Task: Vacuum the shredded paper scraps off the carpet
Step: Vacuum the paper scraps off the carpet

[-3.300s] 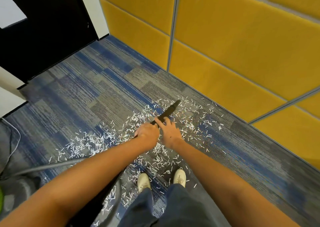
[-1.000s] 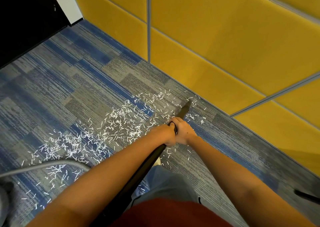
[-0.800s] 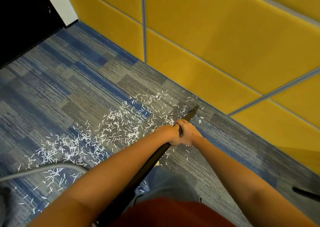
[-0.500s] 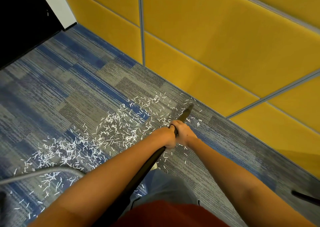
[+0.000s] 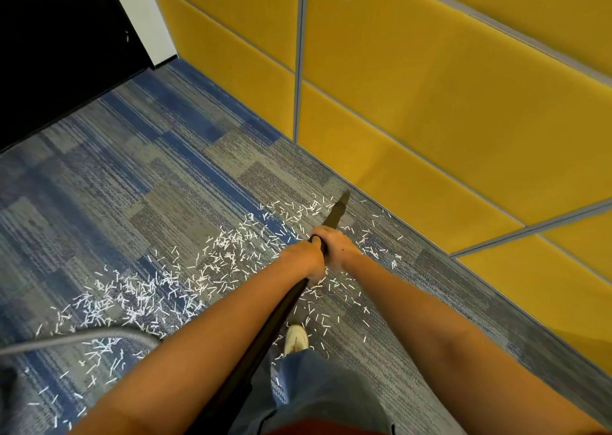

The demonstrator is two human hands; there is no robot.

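Paper scraps (image 5: 228, 252) around the shoe (image 5: 295, 338) may get trodden in; left hand (image 5: 303, 257) and right hand (image 5: 338, 247) clamp the wand (image 5: 336, 214).

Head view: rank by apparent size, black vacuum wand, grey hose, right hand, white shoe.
1. black vacuum wand
2. grey hose
3. right hand
4. white shoe: partly hidden, farther away, so 3 versus 4 is unsure.

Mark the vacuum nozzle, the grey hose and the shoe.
vacuum nozzle (image 5: 337, 212), head view, tapered end.
grey hose (image 5: 82, 338), head view, middle of its visible run.
shoe (image 5: 295, 338), head view, toe.
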